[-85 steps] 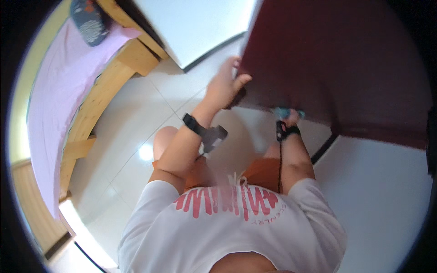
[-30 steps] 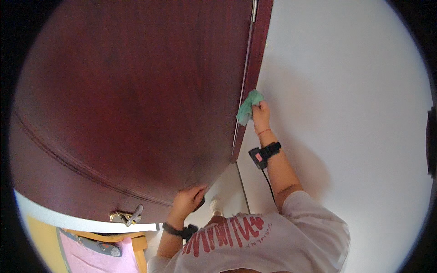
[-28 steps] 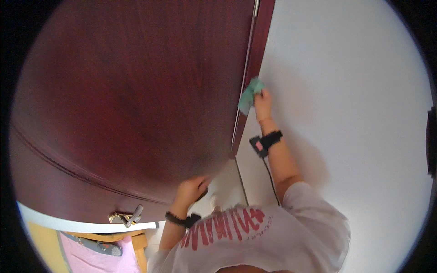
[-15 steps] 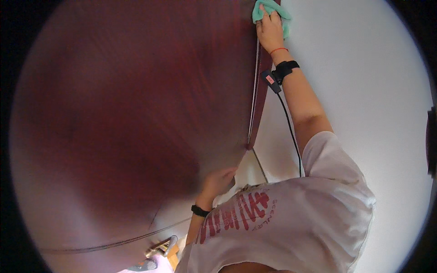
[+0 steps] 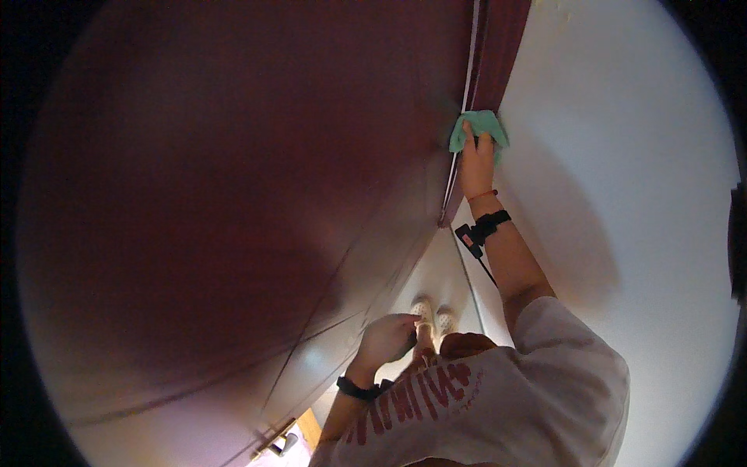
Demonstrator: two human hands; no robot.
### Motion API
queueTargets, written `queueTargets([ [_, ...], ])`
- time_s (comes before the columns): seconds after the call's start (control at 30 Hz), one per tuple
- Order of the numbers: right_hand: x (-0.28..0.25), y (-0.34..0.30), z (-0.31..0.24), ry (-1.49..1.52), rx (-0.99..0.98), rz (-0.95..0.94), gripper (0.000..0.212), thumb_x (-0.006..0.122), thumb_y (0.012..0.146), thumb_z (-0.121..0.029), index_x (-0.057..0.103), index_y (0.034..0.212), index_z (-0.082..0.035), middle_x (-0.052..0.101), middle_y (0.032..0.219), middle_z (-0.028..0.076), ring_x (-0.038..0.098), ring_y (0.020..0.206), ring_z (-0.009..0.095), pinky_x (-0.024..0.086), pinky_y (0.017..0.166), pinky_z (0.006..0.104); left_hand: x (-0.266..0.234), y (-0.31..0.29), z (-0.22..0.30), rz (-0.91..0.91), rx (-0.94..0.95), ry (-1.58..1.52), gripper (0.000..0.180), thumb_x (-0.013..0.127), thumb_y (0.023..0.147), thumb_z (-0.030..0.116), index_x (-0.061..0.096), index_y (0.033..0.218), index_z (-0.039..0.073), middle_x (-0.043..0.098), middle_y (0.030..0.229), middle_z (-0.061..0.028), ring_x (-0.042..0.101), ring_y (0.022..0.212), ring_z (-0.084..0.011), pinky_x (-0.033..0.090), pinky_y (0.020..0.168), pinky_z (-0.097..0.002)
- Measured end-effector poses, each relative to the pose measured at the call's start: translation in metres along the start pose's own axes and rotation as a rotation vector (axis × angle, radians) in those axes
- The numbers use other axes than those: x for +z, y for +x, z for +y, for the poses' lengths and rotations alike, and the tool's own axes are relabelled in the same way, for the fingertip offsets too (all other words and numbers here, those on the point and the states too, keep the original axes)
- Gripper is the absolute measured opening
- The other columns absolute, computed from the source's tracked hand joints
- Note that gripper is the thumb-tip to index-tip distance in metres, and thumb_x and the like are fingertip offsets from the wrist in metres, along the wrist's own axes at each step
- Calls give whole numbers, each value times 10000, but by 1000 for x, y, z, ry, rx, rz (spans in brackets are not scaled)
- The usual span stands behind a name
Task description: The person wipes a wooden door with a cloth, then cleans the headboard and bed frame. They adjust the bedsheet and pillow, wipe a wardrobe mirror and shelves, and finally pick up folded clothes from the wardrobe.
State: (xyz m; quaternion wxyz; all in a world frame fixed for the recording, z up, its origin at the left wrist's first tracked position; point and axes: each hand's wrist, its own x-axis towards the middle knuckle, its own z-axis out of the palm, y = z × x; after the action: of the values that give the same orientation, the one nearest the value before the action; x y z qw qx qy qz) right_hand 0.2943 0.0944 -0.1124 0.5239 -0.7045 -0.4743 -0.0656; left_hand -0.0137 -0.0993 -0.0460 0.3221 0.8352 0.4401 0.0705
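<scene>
My right hand (image 5: pixel 476 162) presses a folded green cloth (image 5: pixel 484 124) against the dark red-brown frame (image 5: pixel 492 62), beside a thin pale strip (image 5: pixel 471 54) along the edge of a large wooden door panel (image 5: pixel 233 179). Its fingers spread over the cloth and hold it to the surface. Low in front of my chest, my left hand (image 5: pixel 385 341) is curled, one finger reaching forward. The inside of that hand is hidden, so whatever it may hold does not show.
A white wall (image 5: pixel 638 156) runs close along my right side. Pale clogs (image 5: pixel 422 307) are on the light floor below. A black device with a cable (image 5: pixel 471 240) is strapped at my right wrist. A metal door handle (image 5: pixel 276 442) sits at the lower left.
My right hand has slid down the frame, nearer to me, with the green cloth still under it. My left hand has shifted slightly, and the clogs have come into view.
</scene>
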Motion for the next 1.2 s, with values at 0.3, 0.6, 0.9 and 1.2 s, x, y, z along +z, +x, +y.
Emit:
queueTargets([
  [0.3, 17, 5, 42, 186, 23, 78, 618, 542, 698, 147, 520, 1259, -113, 477, 1189, 146, 489, 1074, 356, 425, 917, 371, 6, 10, -1, 3, -279, -444, 204, 553, 879, 137, 669, 1027, 61, 677, 912, -106, 652, 827, -223, 512, 740, -306],
  [0.6, 68, -29, 103, 460, 394, -23, 597, 480, 727, 183, 501, 1250, -103, 531, 1138, 99, 552, 997, 293, 483, 824, 358, 16, 39, 2, -29, -278, -491, 180, 546, 893, 112, 661, 1026, 75, 673, 868, -97, 647, 795, -186, 511, 715, -297],
  [0.9, 34, 31, 38, 1108, 399, 8, 270, 498, 835, -16, 521, 1102, -49, 587, 988, 61, 578, 797, 167, 467, 630, 238, 7, 27, -20, -37, -185, -562, 187, 502, 946, 152, 548, 1021, -13, 614, 688, -117, 575, 481, -143, 446, 385, -247],
  [1.2, 54, 67, 69, 888, 390, -57, 227, 565, 815, -88, 516, 1037, -98, 546, 846, 27, 526, 708, 146, 438, 576, 268, 8, 26, 6, 14, -200, -306, 232, 491, 900, 169, 639, 1027, 44, 654, 846, -83, 634, 793, -207, 499, 746, -295],
])
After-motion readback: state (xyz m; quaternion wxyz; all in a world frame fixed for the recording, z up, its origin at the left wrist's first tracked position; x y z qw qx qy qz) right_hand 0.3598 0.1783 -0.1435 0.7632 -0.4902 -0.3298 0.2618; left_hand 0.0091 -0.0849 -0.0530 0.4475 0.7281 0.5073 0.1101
